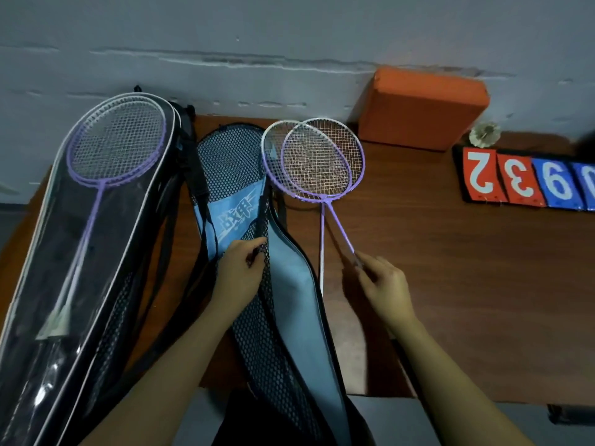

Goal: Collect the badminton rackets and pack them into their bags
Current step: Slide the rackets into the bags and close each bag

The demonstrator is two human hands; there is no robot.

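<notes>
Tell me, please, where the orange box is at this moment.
In the head view the orange box stands at the back right of the table, against the wall, just behind the heads of the two loose rackets and left of the number cards.

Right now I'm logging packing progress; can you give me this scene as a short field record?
packed bag: clear-fronted bag at left, purple rackets inside
open bag: blue mesh bag in the middle
loose rackets: two purple-and-white rackets on the table, heads overlapping
left hand: pinching the mesh bag's opening edge
right hand: gripping a loose racket's shaft
other items: orange box, number cards
</notes>
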